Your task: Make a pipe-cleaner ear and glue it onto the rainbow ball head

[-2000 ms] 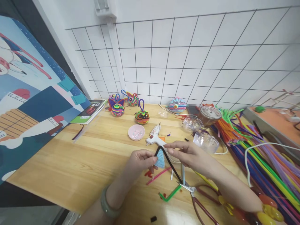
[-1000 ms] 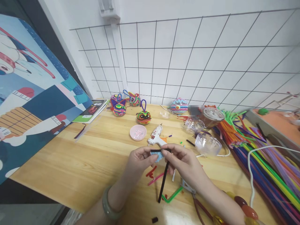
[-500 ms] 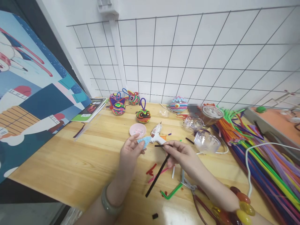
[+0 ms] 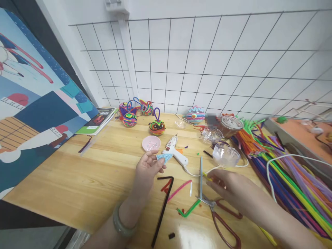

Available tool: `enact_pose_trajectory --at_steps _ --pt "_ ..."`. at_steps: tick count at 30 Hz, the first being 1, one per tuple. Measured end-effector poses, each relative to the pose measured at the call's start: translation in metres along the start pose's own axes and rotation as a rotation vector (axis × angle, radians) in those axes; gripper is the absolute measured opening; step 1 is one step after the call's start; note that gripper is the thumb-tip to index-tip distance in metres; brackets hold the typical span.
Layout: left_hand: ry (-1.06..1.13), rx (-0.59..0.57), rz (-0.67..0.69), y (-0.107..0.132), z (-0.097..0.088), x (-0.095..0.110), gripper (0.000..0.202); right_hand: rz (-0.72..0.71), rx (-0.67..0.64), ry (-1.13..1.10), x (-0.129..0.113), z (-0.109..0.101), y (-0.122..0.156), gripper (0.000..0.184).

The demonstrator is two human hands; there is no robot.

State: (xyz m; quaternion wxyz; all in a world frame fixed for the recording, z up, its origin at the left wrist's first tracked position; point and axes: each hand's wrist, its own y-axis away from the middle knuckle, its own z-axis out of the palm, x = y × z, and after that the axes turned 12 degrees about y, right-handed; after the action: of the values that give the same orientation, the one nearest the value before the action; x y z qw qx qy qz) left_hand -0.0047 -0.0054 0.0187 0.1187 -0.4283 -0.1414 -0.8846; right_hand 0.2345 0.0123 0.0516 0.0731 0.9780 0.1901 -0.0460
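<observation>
Blue ridged piece (image 4: 165, 158), mid-frame, seems light and soft, best held by its edges; the left hand (image 4: 147, 167) pinches it. Whether the right hand (image 4: 230, 183) grips the yellow stem (image 4: 205, 175) is unclear.

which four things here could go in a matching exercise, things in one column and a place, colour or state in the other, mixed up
Things
1. light blue piece
2. black strip
3. glue gun
4. scissors

Descriptions
A. silver and brownish red
B. bent near one end
C. held in the left hand
D. mainly white, beside the pink dish

Pairs: 1-C, 2-B, 3-D, 4-A
</observation>
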Motion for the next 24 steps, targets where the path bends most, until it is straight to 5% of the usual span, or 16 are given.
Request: enact_pose_trajectory --at_steps 5,9,17,24 --pt "-0.001 -0.060 0.004 0.000 -0.001 -0.004 0.031 0.036 -0.005 0.091 0.015 0.032 0.032 0.019" --pt "-0.021 -0.080 -0.011 0.000 -0.002 -0.007 0.022 0.056 0.027 0.018 0.012 0.032 0.035 0.021" --pt "-0.017 -0.023 0.016 -0.003 -0.005 -0.006 0.021 -0.160 0.199 0.044 -0.026 0.019 -0.034 0.023" --pt "0.108 0.113 0.105 -0.013 -0.012 -0.001 0.024 -0.098 0.233 0.179 -0.059 0.023 -0.083 0.028"
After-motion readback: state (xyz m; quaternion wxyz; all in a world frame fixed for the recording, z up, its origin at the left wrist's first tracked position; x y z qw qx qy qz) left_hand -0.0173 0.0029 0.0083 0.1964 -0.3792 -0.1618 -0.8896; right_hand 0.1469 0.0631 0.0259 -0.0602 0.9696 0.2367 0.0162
